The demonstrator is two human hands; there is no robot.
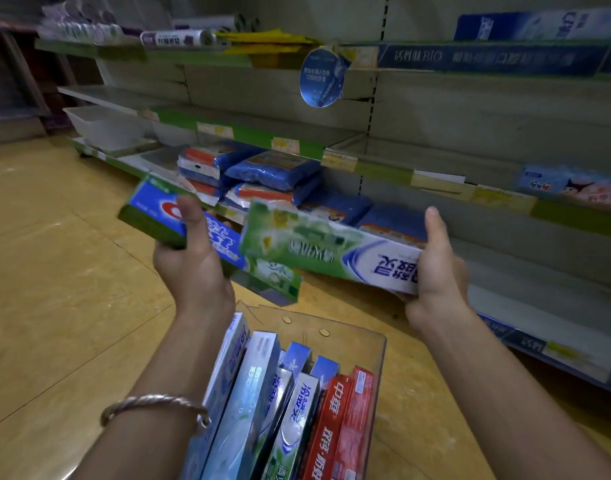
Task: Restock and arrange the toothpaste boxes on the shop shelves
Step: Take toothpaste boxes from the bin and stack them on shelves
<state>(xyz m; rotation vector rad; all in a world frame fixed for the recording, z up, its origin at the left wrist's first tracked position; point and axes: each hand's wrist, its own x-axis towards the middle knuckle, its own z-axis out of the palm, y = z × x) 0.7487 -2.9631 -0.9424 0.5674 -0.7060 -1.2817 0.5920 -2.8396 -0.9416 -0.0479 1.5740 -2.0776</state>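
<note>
A person's left hand (189, 265), a metal bangle (151, 403) on its wrist, holds a blue-and-green toothpaste box (224, 244) near its middle. The thumb lies over the top face and the grip is closed round it. The box tilts over the yellow floor (54, 271), with its far left end raised.

Just to the right, the right hand (439, 271) clasps one end of a green-and-white toothpaste box (324, 247), grip closed, thumb upright. The free end points left, close to the first box; whether they touch is unclear.

Below the hands, a clear plastic bin (376, 344) holds more toothpaste boxes (279, 393), which stand on end, packed side by side.

These cartons are probably light, stiff along their length and easily dented on the broad faces. Their glossy print may slip, so pinching the long edges near the middle looks steadier than the end hold.

Blue packets (272, 171) are heaped on the lower shelf (539, 320) to the far left. To their right, bare board shows on that shelf and on the middle shelf (504, 157). That leaves room to slide boxes in, though the shelf lips with their price strips could catch a corner.
</note>
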